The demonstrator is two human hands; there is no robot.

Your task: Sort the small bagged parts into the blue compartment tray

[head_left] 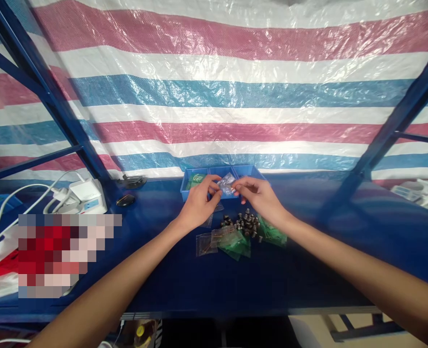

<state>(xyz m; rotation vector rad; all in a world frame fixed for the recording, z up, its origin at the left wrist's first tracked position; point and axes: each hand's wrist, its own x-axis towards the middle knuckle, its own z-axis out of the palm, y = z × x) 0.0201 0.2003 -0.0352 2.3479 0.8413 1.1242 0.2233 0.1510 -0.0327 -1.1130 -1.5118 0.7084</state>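
Observation:
Between my hands, above the front of a blue divided tray (pixel 248 170), is a small clear plastic bag (pixel 226 182). My left hand (pixel 201 197) pinches its left side, and the fingers of my right hand (pixel 254 192) are closed at its right edge. What the bag contains is too small to make out. Below my hands lies a pile of small dark metal parts (pixel 248 223). Green bags (pixel 235 246) and flat clear bags (pixel 206 244) with thin pieces inside lie in front of the pile. More green bags (pixel 274 233) sit under my right wrist.
A green packet (pixel 195 181) lies in the tray's left compartment. On the left of the blue table (pixel 308 270) are a white power strip (pixel 91 198) with cables and a black mouse-like object (pixel 126 200). White items (pixel 420 193) lie far right. Blue frame posts and a striped sheet stand behind.

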